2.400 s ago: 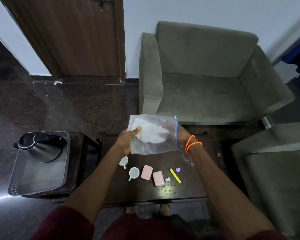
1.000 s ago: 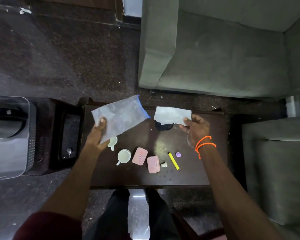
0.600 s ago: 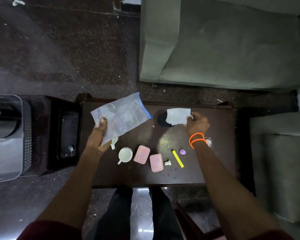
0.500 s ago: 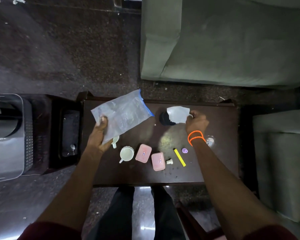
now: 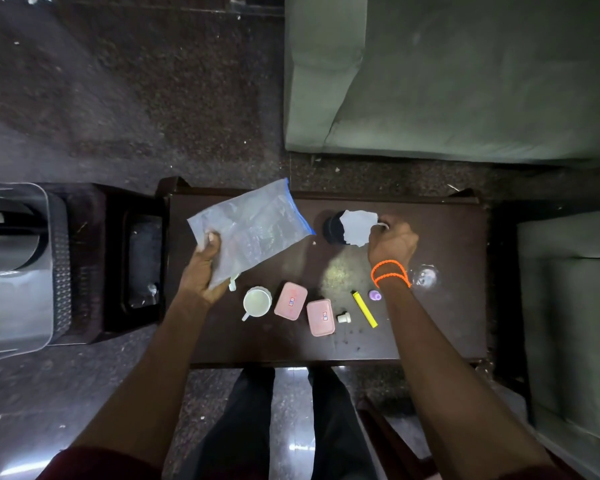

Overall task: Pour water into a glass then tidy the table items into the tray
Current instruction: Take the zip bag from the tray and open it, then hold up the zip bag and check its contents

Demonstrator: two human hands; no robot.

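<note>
The left hand [image 5: 201,271] grips a clear plastic bag [image 5: 250,230] with a blue zip edge by its near corner, thumb on top, holding it slanted above the dark bench [image 5: 447,306]. The right hand [image 5: 390,245], orange bands at the wrist, pinches a white sheet of paper [image 5: 357,226] just over a round black object [image 5: 331,226] at the bench's far side. On the bench lie a white cup [image 5: 257,302], two pink boxes [image 5: 290,301] side by side, a small white cap [image 5: 343,318], a yellow stick [image 5: 364,309] and a purple piece [image 5: 374,295]. A clear glass [image 5: 425,275] stands just right of the wrist. The grey tray [image 5: 18,323] sits well apart on a side stand to the left.
</note>
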